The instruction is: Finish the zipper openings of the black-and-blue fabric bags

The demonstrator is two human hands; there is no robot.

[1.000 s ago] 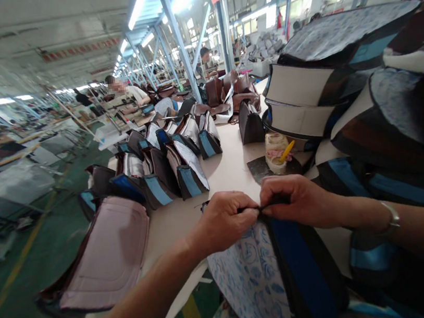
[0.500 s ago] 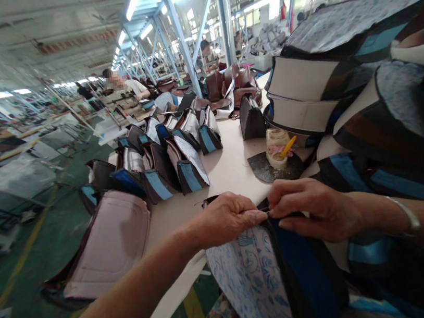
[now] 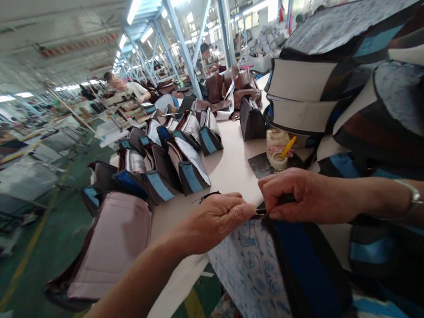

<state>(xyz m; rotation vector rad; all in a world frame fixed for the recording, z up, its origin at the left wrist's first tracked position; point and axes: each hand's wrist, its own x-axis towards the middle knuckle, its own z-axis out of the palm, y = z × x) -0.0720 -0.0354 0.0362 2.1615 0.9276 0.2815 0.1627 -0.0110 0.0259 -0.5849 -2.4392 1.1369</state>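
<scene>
In front of me stands an unfinished handbag (image 3: 253,266), its side black with a blue band and its face a white lining with a blue pattern. At its top edge my left hand (image 3: 216,221) is closed, thumb and fingers pinching the dark rim. Close beside it, my right hand (image 3: 304,196) is curled with thumb against fingers on the same rim, by the top of the blue band. A short dark strip of the edge shows between the two hands. The fingertips hide the exact spot they grip.
Several similar bag pieces (image 3: 160,184) stand in rows on the pale table (image 3: 225,170). A pink panel piece (image 3: 109,247) lies at the left edge. A jar with a yellow-handled tool (image 3: 277,150) sits beyond my right hand. Stacked bag parts (image 3: 304,83) rise at the right. Co-workers sit farther back.
My right hand has curled its fingers tighter and shifted slightly left and up along the rim. My left hand has moved a little left, so the dark edge between them shows more.
</scene>
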